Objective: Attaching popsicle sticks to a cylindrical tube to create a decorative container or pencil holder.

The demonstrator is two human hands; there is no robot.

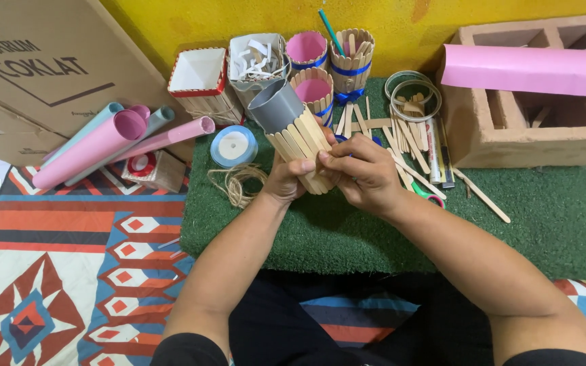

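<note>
Holding: left hand [283, 181] and right hand [364, 173] both grasp the grey tube [291, 129], half clad in wooden sticks, tilted above the green mat [544, 224].
Behind tube: stick-clad cups [313, 88] lined pink; white box [259, 57] holds paper strips.
Right of tube: loose sticks [401, 146].

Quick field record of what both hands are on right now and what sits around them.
left hand: grips the stick-clad tube from below
right hand: fingers press a wooden stick on the tube's side
held item: grey tube clad in wooden sticks, tilted
surface: green turf mat
nearby: twine, tape roll, loose sticks, finished stick cups
</note>
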